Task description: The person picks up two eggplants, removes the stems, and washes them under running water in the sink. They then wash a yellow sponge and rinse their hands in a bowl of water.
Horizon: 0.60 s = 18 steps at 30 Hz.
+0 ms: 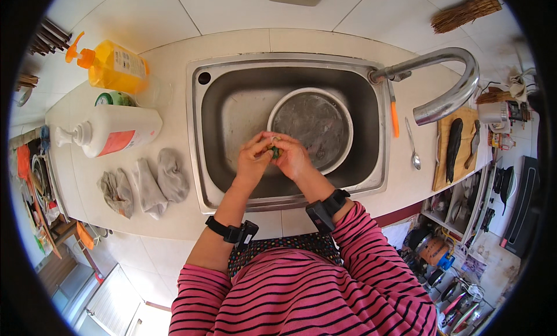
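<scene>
Both hands meet over the front left rim of a round metal basin (311, 127) that sits in the stainless steel sink (237, 105). A small green and pale item (275, 152), perhaps a piece of vegetable, is pinched between them; the fingers cover most of it. My left hand (253, 155) grips it from the left. From the right, my right hand (290, 155) closes on the same item, and its skin looks wet. Cloudy water with light streaks appears to fill the basin.
A curved faucet (452, 70) stands at the sink's back right. Right of the sink lie an orange-handled knife (394, 118), a spoon (414, 149) and a cutting board (444, 162) bearing a long dark eggplant (454, 151). Leftward stand a yellow pump bottle (117, 66), a white pump bottle (124, 129) and grey cloths (150, 186).
</scene>
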Motion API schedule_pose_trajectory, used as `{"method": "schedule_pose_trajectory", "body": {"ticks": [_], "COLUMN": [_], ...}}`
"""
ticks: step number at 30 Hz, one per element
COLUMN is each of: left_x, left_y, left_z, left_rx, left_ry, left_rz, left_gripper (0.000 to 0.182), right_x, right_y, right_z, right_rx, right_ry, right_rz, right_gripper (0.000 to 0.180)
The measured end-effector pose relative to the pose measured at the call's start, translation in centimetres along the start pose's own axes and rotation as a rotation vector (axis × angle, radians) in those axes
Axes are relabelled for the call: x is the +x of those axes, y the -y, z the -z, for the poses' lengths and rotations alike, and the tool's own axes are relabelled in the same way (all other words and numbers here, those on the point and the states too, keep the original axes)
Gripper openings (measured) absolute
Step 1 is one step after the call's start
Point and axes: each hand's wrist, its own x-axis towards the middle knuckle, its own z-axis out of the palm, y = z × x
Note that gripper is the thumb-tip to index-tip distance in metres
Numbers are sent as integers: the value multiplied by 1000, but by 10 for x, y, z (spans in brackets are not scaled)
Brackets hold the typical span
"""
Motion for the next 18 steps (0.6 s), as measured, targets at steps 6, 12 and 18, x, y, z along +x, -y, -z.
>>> {"method": "schedule_pose_trajectory", "body": {"ticks": [6,12,18], "left_x": [-6,-19,-43], "left_y": [-8,6,20], "left_z": [22,31,29], "left_rx": [-356,-267,215], "left_ry": [-132,-65,-12], "left_rz": [315,410,183], "left_gripper": [28,24,17], "right_x": [1,-9,-11], "right_y": [21,15,4], "right_z": [-2,-5,-5], "right_rx": [-87,-135,-138], "right_ry": [-7,4,-138], "right_rz": [31,-27,-17], "right_gripper": [26,22,26]}}
